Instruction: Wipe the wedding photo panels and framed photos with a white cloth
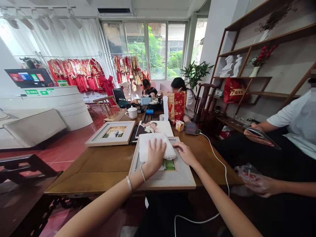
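Note:
My left hand (156, 155) lies flat with spread fingers on a folded white cloth (145, 146). Under the cloth is a pale picture frame (184, 177) near the table's front edge. A strip of its green picture (170, 165) shows below the cloth; the rest is covered. At the frame's upper right edge, my right hand (185, 154) grips with bent fingers, close to the cloth's corner. Just behind, a wedding photo panel (158, 127) of a couple lies partly hidden. To the left rests another framed photo (113, 132) in a pale frame.
On the wooden table (93, 168) stand a white teapot (132, 113), a red paper bag (177, 107), a small box (179, 125) and a phone (192, 129) with a white cable (218, 158). Two people sit beyond; another at right holds a device (260, 134) and plastic bag (250, 174).

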The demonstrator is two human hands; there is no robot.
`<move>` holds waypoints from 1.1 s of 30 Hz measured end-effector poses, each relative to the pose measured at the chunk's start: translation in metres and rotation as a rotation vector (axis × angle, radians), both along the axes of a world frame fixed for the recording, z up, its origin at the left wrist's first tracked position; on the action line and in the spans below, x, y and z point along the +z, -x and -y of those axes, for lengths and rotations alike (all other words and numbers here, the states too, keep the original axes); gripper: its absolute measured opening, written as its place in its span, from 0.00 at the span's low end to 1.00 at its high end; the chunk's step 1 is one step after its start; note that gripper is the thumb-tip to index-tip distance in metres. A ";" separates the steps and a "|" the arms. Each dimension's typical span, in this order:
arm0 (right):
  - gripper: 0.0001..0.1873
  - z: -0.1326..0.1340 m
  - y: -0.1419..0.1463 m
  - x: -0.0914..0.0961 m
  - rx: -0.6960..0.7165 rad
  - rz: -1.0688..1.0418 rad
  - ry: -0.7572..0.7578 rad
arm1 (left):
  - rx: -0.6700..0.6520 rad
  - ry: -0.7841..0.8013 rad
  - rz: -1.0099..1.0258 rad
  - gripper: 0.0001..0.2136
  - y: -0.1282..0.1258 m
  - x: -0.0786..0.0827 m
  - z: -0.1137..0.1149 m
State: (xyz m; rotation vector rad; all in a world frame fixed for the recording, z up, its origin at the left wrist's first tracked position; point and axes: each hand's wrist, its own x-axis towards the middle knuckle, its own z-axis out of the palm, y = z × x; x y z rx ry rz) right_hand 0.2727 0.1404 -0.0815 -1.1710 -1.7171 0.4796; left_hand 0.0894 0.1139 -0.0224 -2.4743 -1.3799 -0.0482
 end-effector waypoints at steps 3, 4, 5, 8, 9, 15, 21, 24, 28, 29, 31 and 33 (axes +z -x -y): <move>0.17 0.000 -0.001 0.000 0.011 0.011 -0.003 | -0.125 -0.008 0.013 0.25 -0.002 0.002 -0.016; 0.17 0.000 -0.001 0.000 0.015 0.011 -0.002 | -0.149 0.001 0.007 0.25 -0.002 0.002 -0.019; 0.17 0.000 -0.001 0.000 0.016 0.008 -0.001 | -0.161 0.011 -0.001 0.25 -0.002 0.002 -0.021; 0.16 0.000 -0.002 -0.001 0.008 0.001 0.007 | -0.190 0.042 -0.025 0.28 0.002 0.006 -0.021; 0.16 0.000 -0.002 -0.001 0.006 0.001 0.009 | -0.198 0.054 -0.035 0.28 0.005 0.008 -0.020; 0.16 0.002 -0.001 0.000 -0.004 -0.012 0.032 | -0.182 0.263 -0.101 0.28 0.036 0.034 0.007; 0.16 0.003 -0.001 0.000 0.016 -0.030 0.044 | -0.195 0.491 -0.091 0.30 0.074 0.052 0.056; 0.16 0.002 -0.001 0.000 0.019 -0.042 0.045 | -0.155 0.522 -0.039 0.35 0.083 0.051 0.072; 0.16 0.002 -0.001 0.000 0.018 -0.031 0.045 | -0.088 0.511 -0.008 0.40 0.085 0.049 0.071; 0.16 0.002 -0.001 0.001 0.018 -0.027 0.045 | -0.075 0.497 -0.009 0.40 0.085 0.048 0.067; 0.16 0.003 -0.001 0.001 0.017 -0.029 0.045 | -0.060 0.460 -0.014 0.41 0.084 0.044 0.053; 0.16 0.003 -0.001 0.002 0.016 -0.032 0.045 | -0.070 0.412 -0.012 0.42 0.084 0.038 0.034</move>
